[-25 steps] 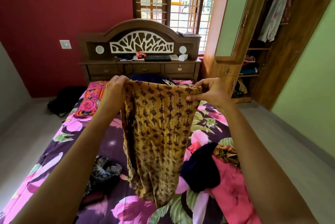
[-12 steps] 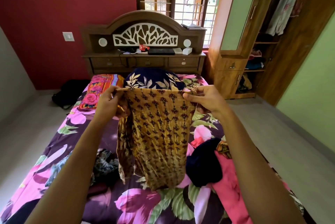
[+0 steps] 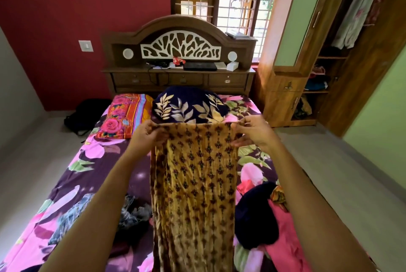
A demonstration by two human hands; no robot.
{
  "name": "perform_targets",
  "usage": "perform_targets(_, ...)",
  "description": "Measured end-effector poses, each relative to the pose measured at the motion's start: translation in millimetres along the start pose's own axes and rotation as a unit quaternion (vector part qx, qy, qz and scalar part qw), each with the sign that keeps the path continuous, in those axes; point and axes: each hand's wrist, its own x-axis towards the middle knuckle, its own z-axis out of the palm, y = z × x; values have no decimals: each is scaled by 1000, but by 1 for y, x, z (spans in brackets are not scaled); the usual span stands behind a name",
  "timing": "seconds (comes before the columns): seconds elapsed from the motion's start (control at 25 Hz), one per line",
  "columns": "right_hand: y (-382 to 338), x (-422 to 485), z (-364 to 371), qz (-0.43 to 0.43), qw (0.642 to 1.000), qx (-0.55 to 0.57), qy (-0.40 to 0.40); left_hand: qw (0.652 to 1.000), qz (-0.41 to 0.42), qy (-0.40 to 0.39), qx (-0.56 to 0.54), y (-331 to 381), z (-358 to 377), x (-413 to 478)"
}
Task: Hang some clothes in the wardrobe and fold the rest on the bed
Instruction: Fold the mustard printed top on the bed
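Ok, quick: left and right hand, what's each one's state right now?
Left hand: closed, pinching the top left corner of the mustard printed garment.
Right hand: closed, pinching its top right corner.

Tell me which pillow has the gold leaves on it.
The navy pillow, right of the orange pillow, which shows pink roses and stripes instead.

Printed yellow garment: lower end cut off by the bottom edge.
Grey patterned cloth: middle hidden behind the left forearm.
Pink garment: partly covered by the right forearm.
Wardrobe: top cut off by the frame; shelf contents too small to identify.
Red object on the headboard shelf: unidentifiable.
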Motion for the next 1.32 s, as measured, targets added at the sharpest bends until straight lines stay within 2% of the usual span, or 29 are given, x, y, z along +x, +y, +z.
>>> perform_targets(0.08, 10, 39, 10, 4, 1000, -2, 7, 997, -1, 3, 81, -15, 4, 34)
perform_targets(0.16, 9, 73, 17, -52, 998, 8, 46, 990, 33, 32, 136, -7, 10, 65)
perform_targets(0.28, -7, 103, 21, -103, 985, 91, 105, 989, 90, 66, 99, 23, 16, 100)
perform_targets(0.36, -15, 108, 20, -126, 977, 131, 116, 989, 109, 83, 63, 34, 15, 109)
perform_targets(0.48, -12, 101, 19, -161, 972, 131, 108, 988, 117, 82, 56, 29, 10, 100)
perform_targets(0.6, 18, 85, 20, -157, 980, 87, 90, 991, 93, 64, 72, -1, 5, 69)
perform_targets(0.72, 75, 56, 27, -76, 996, -10, 35, 989, 22, 41, 138, -49, 5, 23)
perform_targets(0.8, 117, 27, 36, -16, 998, -63, -11, 971, -25, 24, 236, -85, 8, -12)
perform_targets(0.92, 180, -23, 56, 40, 985, -158, -60, 942, -77, -47, 325, -148, 13, -74)
perform_targets(1.04, 240, -63, 71, 83, 958, -246, -123, 924, -88, -136, 347, -204, 18, -135)
perform_targets(1.12, 270, -88, 74, 99, 924, -317, -190, 916, -112, -211, 323, -221, 24, -171)
perform_targets(1.2, 298, -113, 77, 96, 887, -365, -266, 908, -170, -251, 290, -237, 30, -203)
perform_targets(1.32, 339, -152, 88, 85, 850, -394, -338, 876, -155, -313, 333, -279, 36, -243)
